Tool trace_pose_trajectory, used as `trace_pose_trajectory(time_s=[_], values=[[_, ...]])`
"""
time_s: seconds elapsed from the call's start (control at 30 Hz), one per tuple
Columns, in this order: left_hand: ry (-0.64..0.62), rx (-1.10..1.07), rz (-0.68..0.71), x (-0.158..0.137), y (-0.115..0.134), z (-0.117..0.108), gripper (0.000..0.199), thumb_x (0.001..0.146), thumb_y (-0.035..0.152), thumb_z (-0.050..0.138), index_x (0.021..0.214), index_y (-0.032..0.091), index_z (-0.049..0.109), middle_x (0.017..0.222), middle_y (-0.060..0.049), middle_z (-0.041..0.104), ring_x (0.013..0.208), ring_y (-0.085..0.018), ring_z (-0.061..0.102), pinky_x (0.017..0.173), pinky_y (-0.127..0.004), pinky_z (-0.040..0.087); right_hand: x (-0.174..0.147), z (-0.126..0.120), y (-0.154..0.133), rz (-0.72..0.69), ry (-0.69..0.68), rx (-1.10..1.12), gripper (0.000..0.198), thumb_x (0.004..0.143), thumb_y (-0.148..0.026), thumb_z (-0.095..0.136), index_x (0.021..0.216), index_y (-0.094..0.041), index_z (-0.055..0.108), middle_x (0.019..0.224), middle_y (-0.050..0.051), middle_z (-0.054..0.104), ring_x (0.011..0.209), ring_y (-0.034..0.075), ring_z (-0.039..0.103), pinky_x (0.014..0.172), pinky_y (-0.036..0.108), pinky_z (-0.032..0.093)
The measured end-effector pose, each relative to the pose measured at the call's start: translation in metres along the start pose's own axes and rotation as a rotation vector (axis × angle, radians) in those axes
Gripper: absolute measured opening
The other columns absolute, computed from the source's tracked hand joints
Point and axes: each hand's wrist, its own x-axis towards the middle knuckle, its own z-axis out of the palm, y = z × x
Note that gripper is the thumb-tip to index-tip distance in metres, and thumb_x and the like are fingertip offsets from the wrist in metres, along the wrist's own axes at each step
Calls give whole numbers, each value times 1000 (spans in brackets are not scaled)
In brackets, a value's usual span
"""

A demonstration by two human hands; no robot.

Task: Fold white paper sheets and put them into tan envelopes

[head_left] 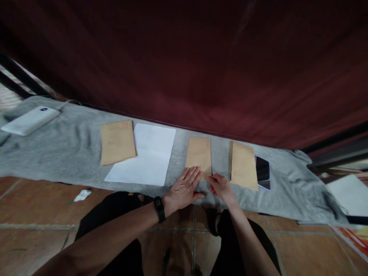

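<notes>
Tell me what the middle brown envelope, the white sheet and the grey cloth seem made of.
Brown envelope under the left hand: probably kraft paper, matt, from its tan colour and crisp edges.
White sheet: looks like plain paper, matt, with straight edges and no shine.
Grey cloth: apparently a soft, perhaps plush textile, given its wrinkles and mottled surface; fibre unclear.

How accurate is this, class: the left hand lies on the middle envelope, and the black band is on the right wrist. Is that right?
Not quite: the head view shows the black band on the left wrist, not the right. The left hand does lie on the middle envelope.
</notes>
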Motion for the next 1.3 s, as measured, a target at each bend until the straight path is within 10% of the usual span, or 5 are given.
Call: trace_pose_trajectory(time_s=[0.73, 1.3], values=[[206, 33, -164, -5, -25, 5, 71, 103, 55, 32, 156, 9, 34, 160, -20, 41, 143, -29, 47, 113, -43, 44, 3, 10, 5, -115, 255, 394, 13, 85, -36, 57, 84, -24, 52, 62, -5, 61, 51, 15, 63, 45, 24, 53], [214, 166, -43, 4, -32, 13, 72, 100, 59, 28, 140, 8, 59, 150, -19, 54, 139, -38, 49, 111, -53, 41, -6, -120, 62, -27, 705, 520, 15, 79, -36, 55, 85, -24, 50, 59, -6, 59, 42, 10, 52, 40, 19, 43]])
